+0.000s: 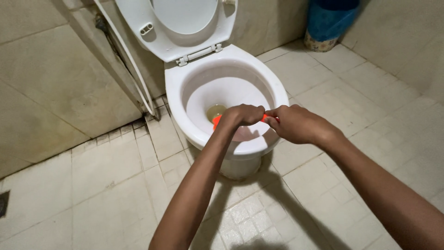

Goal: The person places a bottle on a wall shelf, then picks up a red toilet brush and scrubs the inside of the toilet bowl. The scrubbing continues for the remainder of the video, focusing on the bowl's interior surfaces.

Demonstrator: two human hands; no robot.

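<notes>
my left hand (244, 115) and my right hand (296, 124) meet over the front rim of the white ceramic toilet bowl (273, 88), both closed tight around a slim orange plastic handle (216, 121). only its ends show, one poking out past my left fist over the bowl and a bit between the two fists; what sits at its tip i cannot tell. to do this well i judge i should keep both grips firm, hold the handle level over the bowl and not let it knock the rim. below me the floor of pale square tiles (115, 185) has dark grout lines and looks damp. past the bowl the white plastic seat and lid (185, 23) stand raised against the beige tiled wall (46, 78), a thin white hose (134, 69) hangs down on the left, and a blue plastic bucket (329, 23) sits in the far corner.
</notes>
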